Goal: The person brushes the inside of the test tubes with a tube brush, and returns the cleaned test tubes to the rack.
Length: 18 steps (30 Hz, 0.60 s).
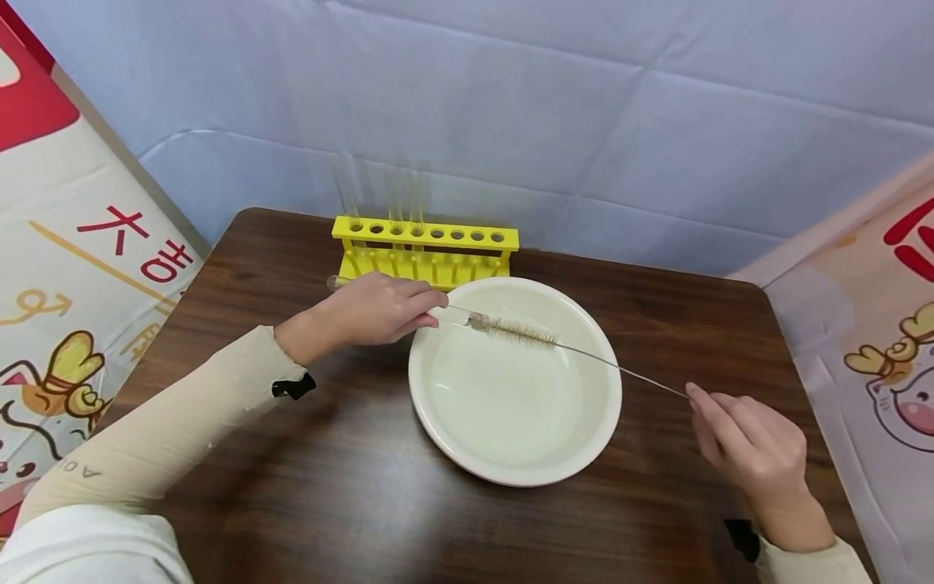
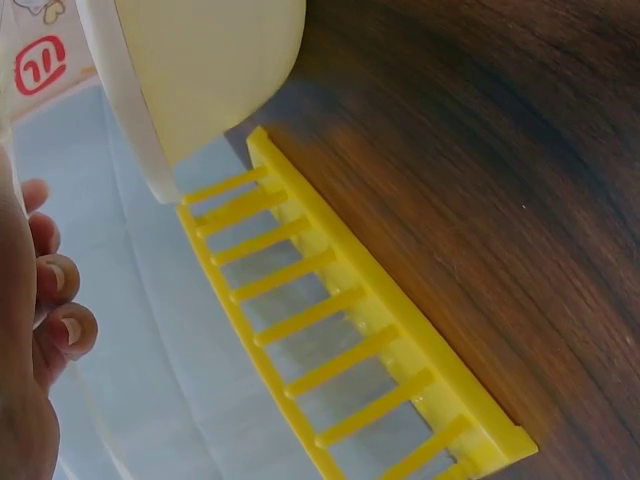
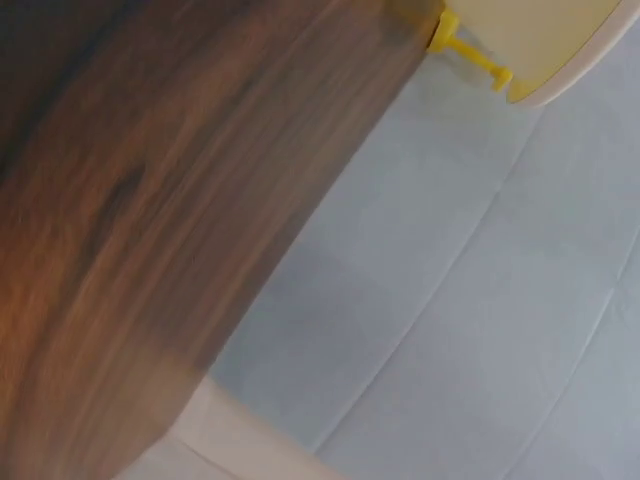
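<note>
In the head view my left hand [image 1: 390, 308] grips a clear glass test tube [image 1: 456, 315], held nearly level over the left rim of a white basin [image 1: 518, 472]. Its rounded end shows behind the hand, and its mouth points right. A test tube brush [image 1: 521, 331] with tan bristles has its front end at the tube's mouth, most of the bristles outside it. My right hand [image 1: 755, 446] pinches the brush's thin wire handle [image 1: 623, 369], right of the basin. In the left wrist view curled fingers of the left hand [image 2: 45, 300] show; the right wrist view shows no hand.
A yellow test tube rack [image 1: 426, 235] stands behind the basin, with three glass tubes [image 1: 396, 195] upright in its left holes. Everything stands on a dark wooden table [image 1: 350, 487]. A pale cloth backdrop [image 1: 474, 105] rises at the table's back edge, and printed panels flank both sides.
</note>
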Motion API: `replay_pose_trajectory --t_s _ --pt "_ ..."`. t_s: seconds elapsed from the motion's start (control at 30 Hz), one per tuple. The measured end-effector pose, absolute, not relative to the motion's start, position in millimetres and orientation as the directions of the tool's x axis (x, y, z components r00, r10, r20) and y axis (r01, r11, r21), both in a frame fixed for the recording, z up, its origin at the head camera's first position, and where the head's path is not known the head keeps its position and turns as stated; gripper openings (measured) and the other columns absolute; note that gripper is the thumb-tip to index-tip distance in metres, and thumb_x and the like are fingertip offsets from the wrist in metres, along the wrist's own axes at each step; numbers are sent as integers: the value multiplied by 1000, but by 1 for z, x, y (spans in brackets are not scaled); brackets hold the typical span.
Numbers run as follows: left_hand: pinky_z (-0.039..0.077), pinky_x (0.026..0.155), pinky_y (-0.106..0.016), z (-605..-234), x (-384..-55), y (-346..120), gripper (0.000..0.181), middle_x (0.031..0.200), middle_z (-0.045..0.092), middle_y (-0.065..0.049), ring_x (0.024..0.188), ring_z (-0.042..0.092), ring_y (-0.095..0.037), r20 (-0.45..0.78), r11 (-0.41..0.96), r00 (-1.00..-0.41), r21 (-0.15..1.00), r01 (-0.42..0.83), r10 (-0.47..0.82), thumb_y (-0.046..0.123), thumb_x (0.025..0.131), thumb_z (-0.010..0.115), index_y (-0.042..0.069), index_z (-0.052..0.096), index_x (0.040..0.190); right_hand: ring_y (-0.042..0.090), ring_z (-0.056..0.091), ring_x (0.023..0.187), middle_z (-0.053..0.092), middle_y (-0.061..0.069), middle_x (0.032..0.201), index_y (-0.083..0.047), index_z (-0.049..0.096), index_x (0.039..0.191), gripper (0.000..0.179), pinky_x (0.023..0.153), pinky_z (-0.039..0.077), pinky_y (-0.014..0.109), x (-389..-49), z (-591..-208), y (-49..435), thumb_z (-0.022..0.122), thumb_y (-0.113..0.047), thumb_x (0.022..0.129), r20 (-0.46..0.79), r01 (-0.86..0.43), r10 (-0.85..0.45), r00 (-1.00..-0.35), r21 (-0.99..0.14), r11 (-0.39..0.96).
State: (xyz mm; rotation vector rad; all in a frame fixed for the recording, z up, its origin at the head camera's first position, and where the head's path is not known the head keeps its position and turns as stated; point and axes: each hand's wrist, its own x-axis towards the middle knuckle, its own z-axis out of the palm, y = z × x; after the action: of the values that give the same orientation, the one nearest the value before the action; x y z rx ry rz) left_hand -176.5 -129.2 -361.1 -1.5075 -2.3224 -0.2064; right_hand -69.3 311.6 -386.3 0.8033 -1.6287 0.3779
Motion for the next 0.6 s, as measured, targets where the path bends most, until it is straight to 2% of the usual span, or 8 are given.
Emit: replay_pose_trajectory --t_s 0.1,0.27,0.37,0.47,0.6 --pt "59 64 -37 -363 -177 -132 35 108 74 -10 88 74 -23 387 417 -354 -90 904 851 33 104 61 3 65 121 28 36 36 54 14 54 3 74 83 30 32 25 38 -68 -384 306 61 -16 101 956 -712 -270 -114 111 694" --pt "59 61 -36 -363 -177 -130 33 106 74 -9 86 74 -22 403 419 -347 -102 902 847 32 104 61 4 66 120 18 34 37 54 13 55 7 68 77 42 33 26 33 -64 -378 308 56 -21 105 904 -731 -322 -283 13 682" --pt "58 60 -35 -362 -177 -129 35 106 74 -9 84 74 -22 404 419 -346 -105 902 847 35 107 54 4 66 120 8 31 42 52 7 55 6 66 74 50 36 25 27 -62 -374 310 52 -28 107 855 -725 -339 -392 -60 686" --pt "58 58 -34 -361 -176 -126 39 105 74 -9 83 74 -21 413 416 -340 -109 903 845 37 109 47 5 67 119 2 31 45 51 3 55 5 67 72 56 39 27 23 -62 -373 312 51 -35 107 819 -727 -337 -464 -135 673" --pt "54 53 -31 -360 -175 -121 34 100 72 -7 75 71 -19 422 392 -311 -119 912 851 35 106 56 5 68 117 -1 37 48 55 2 59 2 69 72 57 43 32 19 -63 -373 315 52 -41 107 764 -728 -335 -552 -246 640"
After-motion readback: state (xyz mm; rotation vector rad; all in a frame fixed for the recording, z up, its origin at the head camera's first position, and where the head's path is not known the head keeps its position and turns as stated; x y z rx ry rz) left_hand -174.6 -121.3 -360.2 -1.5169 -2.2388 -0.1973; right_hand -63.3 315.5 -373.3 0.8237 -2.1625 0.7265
